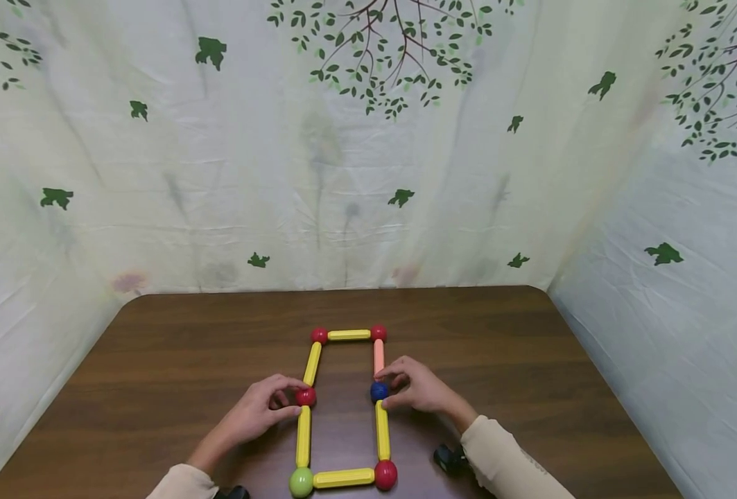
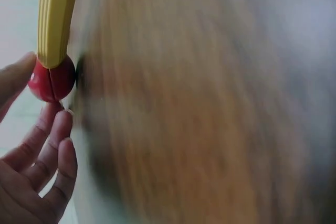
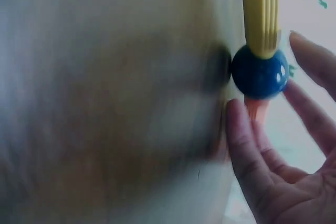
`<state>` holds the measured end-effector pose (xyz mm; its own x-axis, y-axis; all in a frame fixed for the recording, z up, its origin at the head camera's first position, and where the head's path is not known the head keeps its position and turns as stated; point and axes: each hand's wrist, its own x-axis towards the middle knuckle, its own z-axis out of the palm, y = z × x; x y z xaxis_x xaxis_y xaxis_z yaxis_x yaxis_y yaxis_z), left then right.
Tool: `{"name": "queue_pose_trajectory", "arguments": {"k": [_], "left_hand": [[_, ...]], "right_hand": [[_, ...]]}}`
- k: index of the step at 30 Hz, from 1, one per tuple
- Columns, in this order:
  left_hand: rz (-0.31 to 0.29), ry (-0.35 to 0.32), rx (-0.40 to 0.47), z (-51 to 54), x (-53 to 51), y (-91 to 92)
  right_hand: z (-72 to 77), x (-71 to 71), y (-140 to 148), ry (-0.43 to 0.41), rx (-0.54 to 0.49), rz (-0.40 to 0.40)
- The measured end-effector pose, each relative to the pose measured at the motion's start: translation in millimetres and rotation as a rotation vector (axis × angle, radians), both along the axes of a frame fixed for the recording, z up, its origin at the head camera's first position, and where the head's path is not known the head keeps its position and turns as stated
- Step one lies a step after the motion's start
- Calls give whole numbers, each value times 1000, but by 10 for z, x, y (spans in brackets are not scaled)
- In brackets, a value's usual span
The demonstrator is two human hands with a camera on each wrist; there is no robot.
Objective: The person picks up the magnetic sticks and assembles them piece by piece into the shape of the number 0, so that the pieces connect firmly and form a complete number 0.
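Note:
A flat outline of ridged rods and balls lies on the brown table (image 1: 187,360). My left hand (image 1: 262,409) pinches the red ball (image 1: 306,396) midway along its left side, between a yellow rod (image 1: 313,364) and another yellow rod (image 1: 304,436). In the left wrist view, thumb and fingertips meet that red ball (image 2: 55,80) under a yellow rod (image 2: 56,19). Opposite, my right hand (image 1: 421,391) has thumb and forefinger around the blue ball (image 1: 379,391), which joins a salmon-pink rod (image 1: 378,357) to a yellow rod (image 1: 383,431). The right wrist view shows the blue ball (image 3: 260,72) closely.
Red balls form the far left corner (image 1: 319,335), far right corner (image 1: 378,333) and near right corner (image 1: 385,475). A green ball (image 1: 301,482) is the near left corner. Yellow rods span the far (image 1: 349,335) and near (image 1: 343,478) ends. Leaf-printed cloth (image 1: 343,173) hangs behind.

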<state>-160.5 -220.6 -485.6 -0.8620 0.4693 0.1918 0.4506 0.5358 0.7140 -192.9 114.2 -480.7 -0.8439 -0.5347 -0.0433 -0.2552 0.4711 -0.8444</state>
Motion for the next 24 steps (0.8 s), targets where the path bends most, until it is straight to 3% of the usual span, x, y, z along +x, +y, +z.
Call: {"name": "queue_pose_trajectory", "arguments": {"k": [7, 14, 24], "left_hand": [[51, -49, -59, 11, -53, 60], [97, -84, -94, 38, -160, 161], [133, -127, -94, 57, -364, 314]], "right_hand": [[72, 19, -36, 26, 55, -7], [66, -102, -21, 13, 100, -50], [27, -252, 47, 47, 73, -82]]}}
